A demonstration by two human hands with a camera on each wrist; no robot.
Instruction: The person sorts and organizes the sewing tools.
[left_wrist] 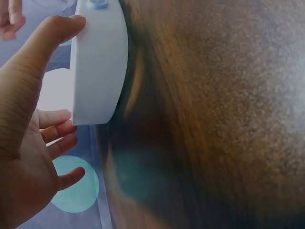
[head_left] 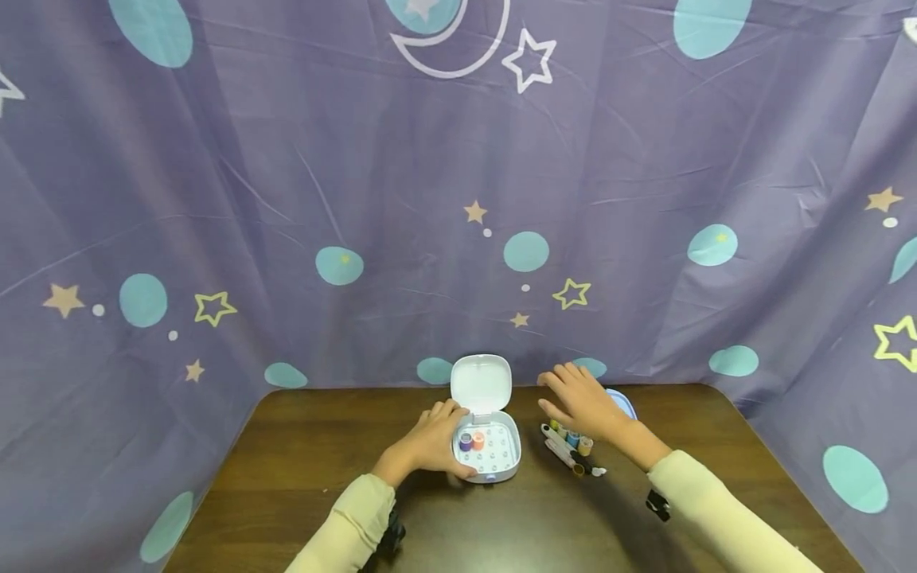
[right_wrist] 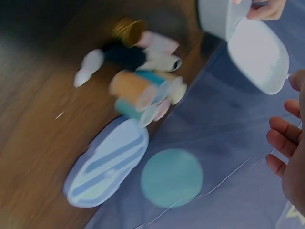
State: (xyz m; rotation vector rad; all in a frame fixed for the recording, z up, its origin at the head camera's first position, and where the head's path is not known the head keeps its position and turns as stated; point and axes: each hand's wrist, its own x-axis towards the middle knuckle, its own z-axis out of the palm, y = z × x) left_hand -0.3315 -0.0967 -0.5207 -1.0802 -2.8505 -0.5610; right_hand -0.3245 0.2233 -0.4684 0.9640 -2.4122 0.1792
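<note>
A small white sewing box [head_left: 505, 475] stands on the table with its lid [head_left: 481, 383] raised at the back. Inside, a purple thread spool [head_left: 466, 443] and a coral thread spool [head_left: 478, 441] sit side by side on a pegged tray [head_left: 501, 458]. My left hand [head_left: 430, 442] holds the box by its left side, thumb at the front rim and fingers round the back corner [left_wrist: 59, 129]. To the right of the box, my right hand [head_left: 583, 403] is raised with spread, slightly bent fingers and nothing in them. Below it lie several loose thread spools [right_wrist: 136, 90].
Beside the spools lie a white-handled tool [head_left: 557, 446] and a gold ring-shaped piece [right_wrist: 128, 31]. A pale blue striped oval piece [right_wrist: 109, 164] rests at the table's back edge, partly behind my right hand in the head view. A purple patterned curtain [head_left: 430, 302] hangs behind the table [head_left: 308, 477].
</note>
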